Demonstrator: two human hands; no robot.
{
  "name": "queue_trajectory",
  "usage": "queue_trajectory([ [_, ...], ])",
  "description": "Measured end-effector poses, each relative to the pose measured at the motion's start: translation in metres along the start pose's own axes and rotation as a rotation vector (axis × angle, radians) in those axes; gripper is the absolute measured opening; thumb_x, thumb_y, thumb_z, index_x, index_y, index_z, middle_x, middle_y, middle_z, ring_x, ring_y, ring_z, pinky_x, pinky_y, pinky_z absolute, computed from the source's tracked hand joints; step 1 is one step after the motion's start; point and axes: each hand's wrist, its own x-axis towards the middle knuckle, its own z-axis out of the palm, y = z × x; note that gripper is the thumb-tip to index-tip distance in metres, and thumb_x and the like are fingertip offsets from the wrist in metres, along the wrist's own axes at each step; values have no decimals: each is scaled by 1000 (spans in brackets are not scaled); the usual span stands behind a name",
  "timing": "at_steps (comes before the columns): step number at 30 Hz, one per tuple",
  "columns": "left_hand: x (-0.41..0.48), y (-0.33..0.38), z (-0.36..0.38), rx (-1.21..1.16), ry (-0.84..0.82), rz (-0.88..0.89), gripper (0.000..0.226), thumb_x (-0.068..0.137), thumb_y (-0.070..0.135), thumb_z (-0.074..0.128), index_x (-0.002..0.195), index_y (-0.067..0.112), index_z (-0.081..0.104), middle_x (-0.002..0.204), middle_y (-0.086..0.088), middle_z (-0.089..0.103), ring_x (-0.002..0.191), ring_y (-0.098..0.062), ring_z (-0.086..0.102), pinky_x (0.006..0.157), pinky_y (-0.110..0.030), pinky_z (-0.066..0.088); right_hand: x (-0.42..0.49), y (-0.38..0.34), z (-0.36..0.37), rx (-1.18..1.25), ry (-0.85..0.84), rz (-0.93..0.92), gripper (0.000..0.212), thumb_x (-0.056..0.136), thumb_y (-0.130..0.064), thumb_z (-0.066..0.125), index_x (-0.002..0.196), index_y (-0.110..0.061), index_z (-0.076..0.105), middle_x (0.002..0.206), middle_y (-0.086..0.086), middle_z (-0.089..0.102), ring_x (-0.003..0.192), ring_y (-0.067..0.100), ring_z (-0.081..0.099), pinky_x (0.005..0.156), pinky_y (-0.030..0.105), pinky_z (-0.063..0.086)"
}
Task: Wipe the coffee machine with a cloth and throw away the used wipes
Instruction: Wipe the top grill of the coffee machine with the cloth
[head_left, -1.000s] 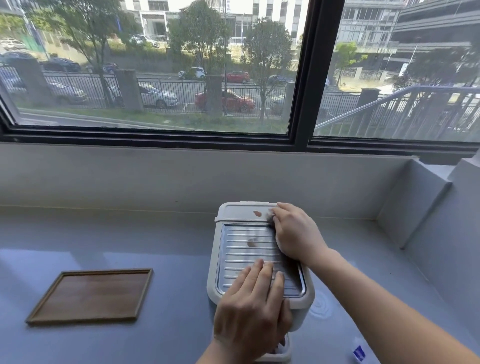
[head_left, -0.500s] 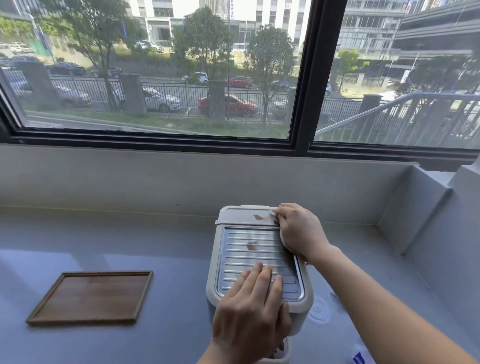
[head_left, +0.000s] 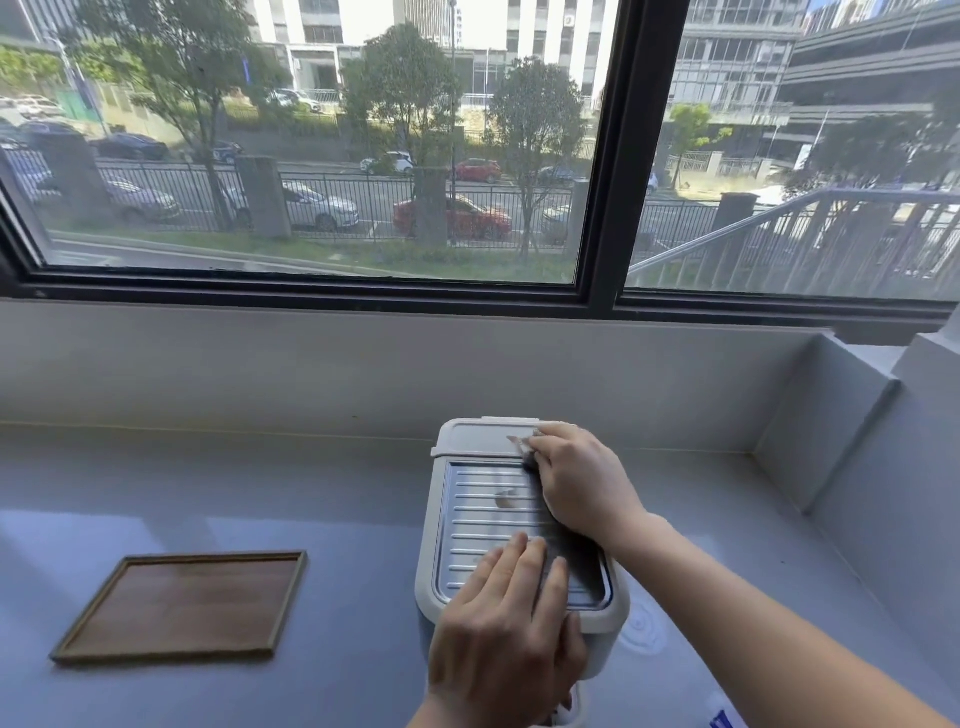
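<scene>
Wiping now reaches the brown spot on the rear lid: right hand (head_left: 582, 483), fingers curled on a small white wipe (head_left: 521, 443), slid back since 1 s ago. White boxy coffee machine w/ ribbed metal top (head_left: 483, 525) sits lower centre; left hand (head_left: 506, 639) flat, steadying, gripping nothing. Tray stain (head_left: 505, 500) remains, binning pending.

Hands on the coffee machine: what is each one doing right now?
Left hand: open, flat on the coffee machine, steadying it.
Right hand: closed on a wipe, pressing it to the back lid.
</scene>
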Motion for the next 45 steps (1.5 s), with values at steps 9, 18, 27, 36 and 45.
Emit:
queue_trajectory([
  [9, 0, -1, -1, -4, -28, 2, 32, 82, 31, 56, 102, 17, 76, 115, -10, 73, 111, -25, 68, 93, -39, 56, 26, -6, 15, -2, -100, -58, 27, 96, -32, 44, 107, -27, 68, 122, -8, 64, 115, 20, 55, 94, 32, 42],
  [18, 0, 0, -4, -12, -49, 7, 32, 82, 32, 57, 102, 17, 76, 114, -9, 73, 112, -25, 67, 94, -38, 55, 22, 25, 8, 60, -102, -110, 31, 98, -34, 46, 119, -27, 68, 134, -8, 61, 128, 14, 50, 106, 12, 25],
  [27, -3, -2, 4, -34, 16, 0, 31, 79, 28, 56, 102, 19, 75, 113, -8, 73, 113, -24, 67, 97, -36, 53, 83, -9, 27, 25, -293, 33, 35, 97, -47, 35, 113, -35, 63, 127, -12, 58, 119, 20, 55, 100, 43, 44],
  [36, -2, -3, -3, -46, -38, 1, 32, 78, 27, 59, 105, 17, 74, 116, -9, 72, 112, -25, 67, 94, -38, 54, 91, -26, 5, 282, -511, -297, 26, 96, -22, 58, 115, -33, 73, 135, -15, 60, 124, -1, 52, 111, 17, 31],
  [45, -1, -3, -3, -36, -52, -5, 32, 82, 31, 58, 106, 17, 75, 116, -9, 72, 113, -25, 67, 94, -39, 55, 53, 30, -6, 383, -342, -192, 21, 95, -22, 63, 111, -28, 75, 129, -11, 65, 127, 0, 49, 113, 18, 30],
])
